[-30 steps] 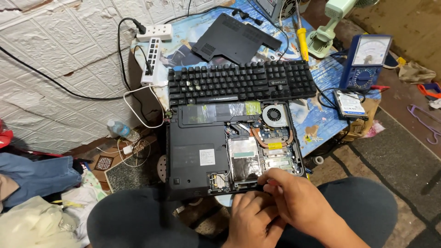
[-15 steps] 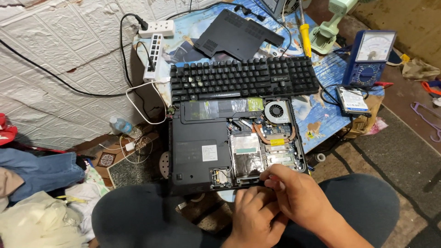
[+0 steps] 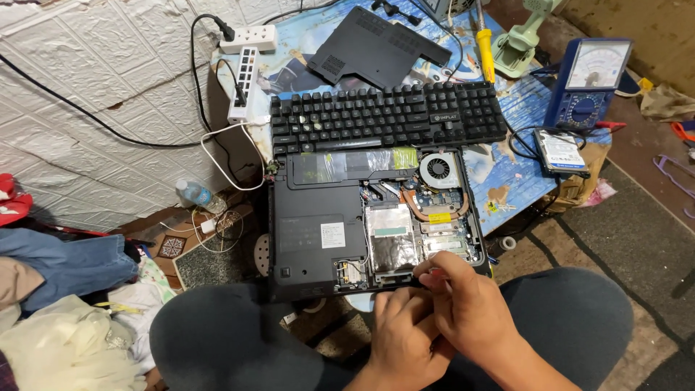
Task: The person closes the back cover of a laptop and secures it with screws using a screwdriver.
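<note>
Both hands sit together at the near edge of the opened laptop (image 3: 373, 232), which lies underside up across the person's lap. Right hand (image 3: 474, 308): fingers curled, tips pinched at the laptop's near right corner; whether something small is between them cannot be told. Left hand (image 3: 402, 329): loosely curled, tucked against the right hand, fingertips at the laptop's edge; no object visible in it.

Laptop interior exposed: silver-foil drive bay (image 3: 392, 239), copper heat pipe, fan (image 3: 439, 170) at far right.

Beyond it: black keyboard (image 3: 387, 116), touching the laptop's far edge. Removed black cover panel (image 3: 376, 47) farther off. Blue analogue multimeter (image 3: 590, 80) at right. White power strip (image 3: 242, 83) at left.
</note>
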